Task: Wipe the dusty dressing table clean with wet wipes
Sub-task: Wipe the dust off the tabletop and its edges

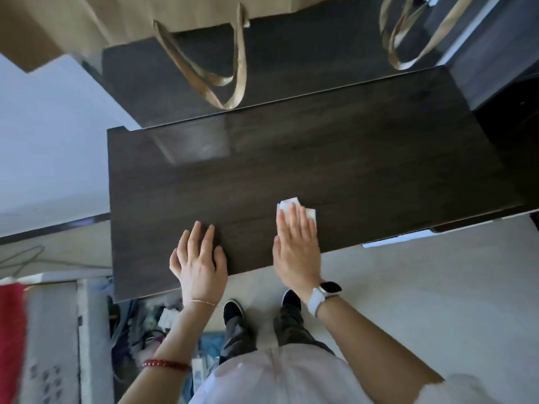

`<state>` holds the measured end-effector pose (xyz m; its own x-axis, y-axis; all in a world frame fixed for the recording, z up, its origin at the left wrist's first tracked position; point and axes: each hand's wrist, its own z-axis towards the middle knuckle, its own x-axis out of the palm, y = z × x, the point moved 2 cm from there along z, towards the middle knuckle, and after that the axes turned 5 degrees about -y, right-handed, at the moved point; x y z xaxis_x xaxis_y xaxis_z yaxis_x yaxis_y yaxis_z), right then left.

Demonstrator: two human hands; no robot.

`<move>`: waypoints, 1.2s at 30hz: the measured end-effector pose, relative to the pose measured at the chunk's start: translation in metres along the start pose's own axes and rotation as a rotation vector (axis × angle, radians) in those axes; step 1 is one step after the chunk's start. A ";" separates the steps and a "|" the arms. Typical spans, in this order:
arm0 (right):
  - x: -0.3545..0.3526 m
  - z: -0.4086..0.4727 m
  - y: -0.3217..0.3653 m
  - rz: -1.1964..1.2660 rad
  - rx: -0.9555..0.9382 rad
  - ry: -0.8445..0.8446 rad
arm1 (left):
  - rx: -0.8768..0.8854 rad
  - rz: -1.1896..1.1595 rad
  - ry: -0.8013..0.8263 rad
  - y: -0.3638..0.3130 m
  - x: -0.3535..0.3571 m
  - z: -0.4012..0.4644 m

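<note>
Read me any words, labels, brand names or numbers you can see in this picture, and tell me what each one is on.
No text here is readable.
Grey marks on the pale box at lower left: too blurred to read.
Watch face on the right wrist: dark, nothing showing.
Wet wipe, dressing table, paper bag: no print visible.

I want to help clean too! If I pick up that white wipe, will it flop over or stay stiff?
Probably floppy: the wet wipe looks thin and folded, lying flat under the right hand. It likely weighs almost nothing and should slide easily on the smooth dark dressing table.
</note>
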<state>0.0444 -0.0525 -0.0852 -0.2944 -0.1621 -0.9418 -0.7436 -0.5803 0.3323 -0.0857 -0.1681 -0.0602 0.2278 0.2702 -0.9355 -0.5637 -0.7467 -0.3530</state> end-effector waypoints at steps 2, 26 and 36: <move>0.015 -0.016 0.053 0.053 -0.199 0.084 | -0.089 0.025 -0.016 0.035 -0.014 -0.001; 0.064 0.076 0.184 -0.060 -0.559 0.308 | 0.046 -0.141 0.279 0.200 -0.041 0.002; 0.086 0.076 0.248 -0.077 -0.613 0.342 | -0.057 -0.295 0.185 0.220 -0.050 0.002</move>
<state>-0.2112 -0.1502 -0.0799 0.0251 -0.2855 -0.9581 -0.2533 -0.9289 0.2702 -0.2228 -0.3444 -0.0910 0.5169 0.3690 -0.7724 -0.4078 -0.6872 -0.6012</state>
